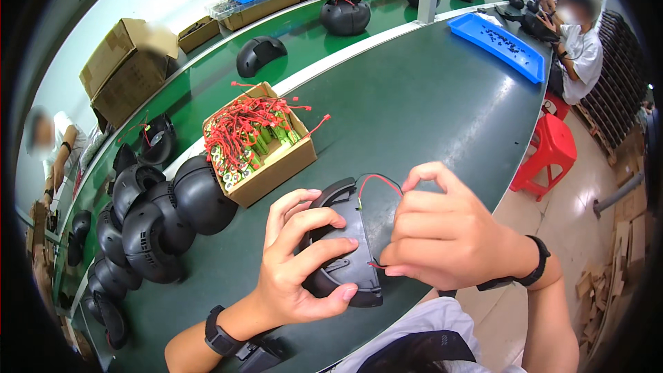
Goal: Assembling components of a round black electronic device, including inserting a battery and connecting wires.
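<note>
My left hand [295,262] holds a curved black plastic shell [353,224] just above the green bench, its fingers spread over the piece and the thumb at the near edge. Out of the shell's far end loops a red and black wire pair [376,177]. The fingers of my right hand [442,235] are pinched on these wires beside the shell's right edge; the tips and the wire end are partly hidden. Beyond my left hand stands a cardboard box [280,178] filled with green battery packs [259,145] with tangled red leads [242,124].
Several black rounded shells [148,235] are piled at the left. Behind a pale rail runs a green conveyor [297,76] carrying more shells. A blue tray [494,38] of small black parts lies far right, near a red stool [549,152]. Co-workers sit at far right and left.
</note>
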Motion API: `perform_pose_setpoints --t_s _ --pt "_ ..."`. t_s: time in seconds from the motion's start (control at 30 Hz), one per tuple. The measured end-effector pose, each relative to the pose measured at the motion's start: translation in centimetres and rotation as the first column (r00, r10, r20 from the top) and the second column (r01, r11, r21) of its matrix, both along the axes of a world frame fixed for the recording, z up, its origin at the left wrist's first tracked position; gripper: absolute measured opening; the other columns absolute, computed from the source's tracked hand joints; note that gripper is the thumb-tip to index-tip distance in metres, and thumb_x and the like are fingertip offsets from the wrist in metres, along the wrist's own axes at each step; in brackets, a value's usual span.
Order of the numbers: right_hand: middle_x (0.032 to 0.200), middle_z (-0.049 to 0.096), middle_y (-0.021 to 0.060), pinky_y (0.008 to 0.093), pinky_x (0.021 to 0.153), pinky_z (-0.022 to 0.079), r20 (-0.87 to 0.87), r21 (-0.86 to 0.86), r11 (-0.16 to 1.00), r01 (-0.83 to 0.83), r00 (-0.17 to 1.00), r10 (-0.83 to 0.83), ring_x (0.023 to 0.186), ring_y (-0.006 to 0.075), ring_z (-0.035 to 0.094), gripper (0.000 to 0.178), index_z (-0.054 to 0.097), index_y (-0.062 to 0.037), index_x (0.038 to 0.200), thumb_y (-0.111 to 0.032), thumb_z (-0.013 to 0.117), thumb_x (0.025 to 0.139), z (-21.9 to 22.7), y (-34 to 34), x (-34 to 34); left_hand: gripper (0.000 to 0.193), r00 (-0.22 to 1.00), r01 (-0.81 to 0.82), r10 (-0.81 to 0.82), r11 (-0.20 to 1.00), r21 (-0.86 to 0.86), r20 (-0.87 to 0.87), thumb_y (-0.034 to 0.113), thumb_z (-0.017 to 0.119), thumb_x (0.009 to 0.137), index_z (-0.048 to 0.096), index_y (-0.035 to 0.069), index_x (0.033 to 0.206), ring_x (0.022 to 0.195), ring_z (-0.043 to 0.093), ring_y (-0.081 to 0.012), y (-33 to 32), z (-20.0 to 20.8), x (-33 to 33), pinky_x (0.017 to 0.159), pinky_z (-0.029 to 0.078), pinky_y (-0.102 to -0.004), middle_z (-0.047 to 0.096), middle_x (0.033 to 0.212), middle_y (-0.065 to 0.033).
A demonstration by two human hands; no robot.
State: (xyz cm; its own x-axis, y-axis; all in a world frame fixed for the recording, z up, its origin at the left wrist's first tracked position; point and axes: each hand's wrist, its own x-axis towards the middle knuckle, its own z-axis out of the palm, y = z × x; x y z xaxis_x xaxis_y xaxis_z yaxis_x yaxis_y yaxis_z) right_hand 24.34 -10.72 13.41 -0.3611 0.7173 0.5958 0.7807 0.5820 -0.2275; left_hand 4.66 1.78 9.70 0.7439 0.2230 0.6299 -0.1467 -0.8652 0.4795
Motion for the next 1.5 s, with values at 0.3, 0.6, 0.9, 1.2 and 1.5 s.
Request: perform_pose_setpoints --t_s 0.3,0.6,0.9,1.2,1.5 --pt "0.063 0.039 -0.0005 0.0324 0.063 0.036 0.118 -0.129 0.987 0.098 0.99 -0.083 0.058 0.0171 0.042 0.015 0.066 -0.0089 0.079 -0.016 0.077 0.072 1.9 -0.7 -0.7 0.039 1.0 -0.009 0.009 1.0 -0.015 -0.018 0.024 0.075 0.055 0.069 0.007 0.09 0.113 0.044 -0.0409 -0.2 0.3 -0.3 0.088 0.045 -0.052 0.058 0.105 -0.0122" --pt "0.064 0.038 -0.0025 0.0371 0.071 0.038 -0.029 0.021 0.991 0.13 0.991 -0.13 0.06 0.0164 0.043 0.018 0.068 -0.0097 0.079 -0.023 0.077 0.069 -0.5 -1.3 -0.9 0.04 0.999 -0.012 0.012 1.0 0.026 -0.031 0.042 0.064 0.07 0.069 0.006 0.088 0.109 0.046 -0.0409 0.3 0.0 -0.1 0.091 0.037 -0.0543 0.058 0.101 -0.0168" --pt "0.066 0.04 -0.0006 0.0409 0.072 0.039 0.169 0.001 0.984 -0.177 0.97 0.175 0.068 0.0166 0.046 0.022 0.054 -0.0111 0.065 -0.024 0.071 0.071 2.1 4.1 -1.1 0.038 0.998 0.019 -0.022 0.999 -0.045 -0.057 0.023 0.075 0.054 0.067 0.006 0.086 0.105 0.046 -0.0363 -0.1 0.9 -0.1 0.096 0.035 -0.0524 0.055 0.105 -0.0146" --pt "0.059 0.036 -0.0029 0.0342 0.059 0.034 0.173 0.151 0.983 -0.105 0.982 0.079 0.057 0.0158 0.04 0.027 0.048 -0.0109 0.057 -0.022 0.072 0.065 2.4 4.5 -3.2 0.033 0.991 0.02 -0.028 0.998 -0.067 -0.129 0.021 0.074 0.068 0.067 0.008 0.097 0.113 0.042 -0.0384 -0.7 0.8 -0.1 0.101 0.029 -0.0556 0.053 0.115 -0.0166" --pt "0.07 0.057 -0.0017 0.0307 0.061 0.035 -0.14 0.052 0.992 -0.114 0.983 0.12 0.063 0.0142 0.052 0.029 0.068 -0.0097 0.078 -0.032 0.083 0.066 0.7 3.1 -1.8 0.024 0.993 -0.026 0.03 0.999 0.037 -0.113 0.02 0.067 0.076 0.059 -0.002 0.082 0.105 0.046 -0.0455 -1.8 1.2 0.2 0.098 0.034 -0.059 0.053 0.107 -0.0213"
